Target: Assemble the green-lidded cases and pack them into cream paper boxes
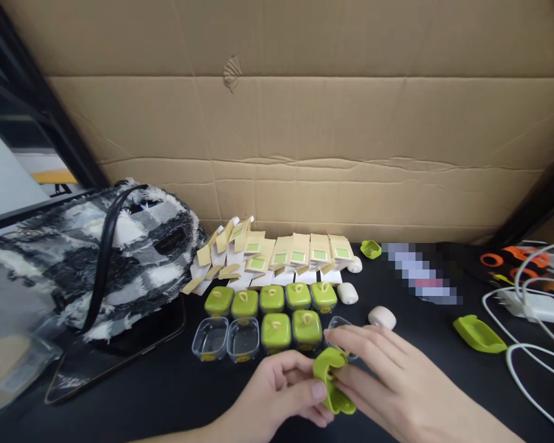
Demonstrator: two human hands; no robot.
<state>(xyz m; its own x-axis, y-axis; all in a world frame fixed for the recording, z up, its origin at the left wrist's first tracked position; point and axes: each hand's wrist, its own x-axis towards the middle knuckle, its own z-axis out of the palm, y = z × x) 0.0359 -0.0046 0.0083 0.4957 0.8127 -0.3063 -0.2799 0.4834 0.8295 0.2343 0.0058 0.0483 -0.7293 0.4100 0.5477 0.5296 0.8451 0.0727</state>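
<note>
In front of me, my left hand [284,394] is closed on the edge of a bendy green silicone cover [335,394], thumb on its near side. The fingers of my right hand [388,375] press into the same cover from the right; their tips are partly hidden by it. Just beyond stand two rows of clear square boxes, several with green lids, such as this lidded box [276,331]. Two clear boxes at the left, one of them this open box [243,338], have no lid. Another clear box [341,325] is partly hidden behind my right hand.
Folded cardboard packs [281,255] stand behind the boxes. White rounded cases [382,317] and loose green covers [479,334] lie to the right. White cables [512,357] and orange-handled scissors [492,260] are at the far right. A plaid bag [138,246] sits left, against cardboard [305,123].
</note>
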